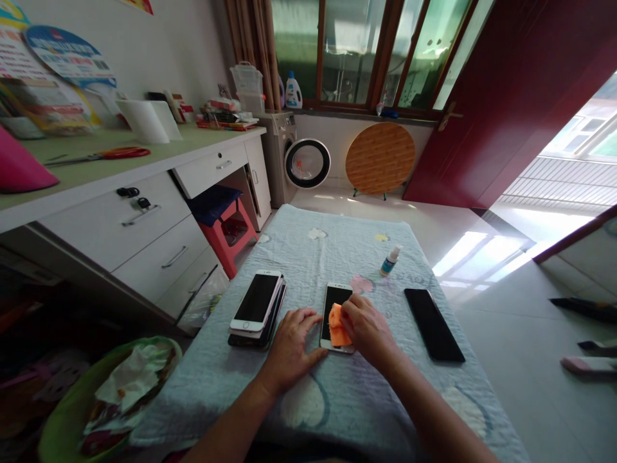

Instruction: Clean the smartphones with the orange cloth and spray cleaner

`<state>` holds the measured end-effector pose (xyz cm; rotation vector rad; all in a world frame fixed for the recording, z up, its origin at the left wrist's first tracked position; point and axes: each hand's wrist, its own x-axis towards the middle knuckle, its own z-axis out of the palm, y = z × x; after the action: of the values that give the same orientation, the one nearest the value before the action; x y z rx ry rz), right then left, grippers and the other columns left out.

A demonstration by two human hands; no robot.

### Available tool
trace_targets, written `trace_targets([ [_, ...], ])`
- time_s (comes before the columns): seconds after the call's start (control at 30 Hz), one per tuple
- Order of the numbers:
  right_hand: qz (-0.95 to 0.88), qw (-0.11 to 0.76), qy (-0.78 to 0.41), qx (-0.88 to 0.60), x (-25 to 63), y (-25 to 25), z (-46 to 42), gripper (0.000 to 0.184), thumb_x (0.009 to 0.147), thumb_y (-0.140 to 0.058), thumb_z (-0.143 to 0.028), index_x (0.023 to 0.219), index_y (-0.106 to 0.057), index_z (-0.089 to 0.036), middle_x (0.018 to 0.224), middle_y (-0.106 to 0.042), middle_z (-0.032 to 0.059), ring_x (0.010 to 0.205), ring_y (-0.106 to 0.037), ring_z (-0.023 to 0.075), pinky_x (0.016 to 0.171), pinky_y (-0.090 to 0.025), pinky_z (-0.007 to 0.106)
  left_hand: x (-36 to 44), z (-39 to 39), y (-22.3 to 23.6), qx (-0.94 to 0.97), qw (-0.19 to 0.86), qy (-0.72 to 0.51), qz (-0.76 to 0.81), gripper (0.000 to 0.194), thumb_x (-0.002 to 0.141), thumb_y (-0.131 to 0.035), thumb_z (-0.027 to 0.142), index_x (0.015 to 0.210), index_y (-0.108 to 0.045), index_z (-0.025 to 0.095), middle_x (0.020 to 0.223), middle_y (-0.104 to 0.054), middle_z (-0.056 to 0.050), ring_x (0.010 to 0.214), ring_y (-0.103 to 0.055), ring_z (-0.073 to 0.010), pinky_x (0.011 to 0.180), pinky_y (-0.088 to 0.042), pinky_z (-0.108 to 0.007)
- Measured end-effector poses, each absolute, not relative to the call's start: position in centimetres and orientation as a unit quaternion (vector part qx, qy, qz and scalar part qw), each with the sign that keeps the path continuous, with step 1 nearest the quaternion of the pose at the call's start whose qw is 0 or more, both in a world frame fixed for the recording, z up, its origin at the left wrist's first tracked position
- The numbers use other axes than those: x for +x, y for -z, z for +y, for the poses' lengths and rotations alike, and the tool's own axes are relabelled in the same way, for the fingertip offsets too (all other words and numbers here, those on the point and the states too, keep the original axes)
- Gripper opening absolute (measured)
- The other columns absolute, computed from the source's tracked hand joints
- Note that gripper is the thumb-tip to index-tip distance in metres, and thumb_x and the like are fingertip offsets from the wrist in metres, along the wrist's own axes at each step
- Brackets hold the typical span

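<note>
A white-framed smartphone [330,297] lies face up on the cloth-covered table, its dark screen partly hidden. My right hand [369,325] pinches an orange cloth [340,329] and presses it on the lower part of the screen. Beside the phone's left edge, my left hand [295,344] rests with thumb and fingers apart, fingertips touching that edge. A stack of phones [258,303], a white one on top, sits left of my left hand. To the right lies a black phone [434,325]. Behind it stands a small spray bottle [390,260] with a white cap.
A pale blue patterned cloth [337,247] covers the table. Along the left runs a desk [193,145] with scissors [123,153] and a paper roll [144,122]. A pink stool [231,235] and a green waste basket [176,350] stand on the floor at left.
</note>
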<state>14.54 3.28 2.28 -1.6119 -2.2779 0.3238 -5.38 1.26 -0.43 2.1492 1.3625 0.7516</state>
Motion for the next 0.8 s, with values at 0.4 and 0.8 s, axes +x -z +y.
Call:
trace_targets([
  [0.4, -0.832, 0.201, -0.212, -0.472, 13.6, -1.9, 2.2, 0.018, 0.088, -0.053, -0.009, 0.089, -0.067, -0.021, 0.092, -0.058, 0.0037, 0.085, -0.052, 0.0165, 0.076, -0.044, 0.029, -5.6, 1.3, 1.4, 0.780, 0.221, -0.317, 0.492, 0.075, 0.074, -0.072, 0.043, 0.138, -0.041, 0.019, 0.133, -0.052, -0.014, 0.122, -0.048, -0.0314, 0.104, -0.040, -0.050],
  [0.8, -0.899, 0.123, -0.175, -0.382, 12.9, -2.9, 4.6, 0.014, 0.083, -0.066, -0.015, 0.088, -0.073, -0.026, 0.091, -0.053, 0.0017, 0.083, -0.047, 0.0160, 0.070, -0.036, 0.027, -5.4, 1.1, 1.8, 0.776, 0.212, -0.321, 0.500, 0.080, 0.074, -0.070, 0.035, 0.142, -0.031, 0.021, 0.139, -0.044, -0.015, 0.130, -0.040, -0.0333, 0.107, -0.036, -0.053],
])
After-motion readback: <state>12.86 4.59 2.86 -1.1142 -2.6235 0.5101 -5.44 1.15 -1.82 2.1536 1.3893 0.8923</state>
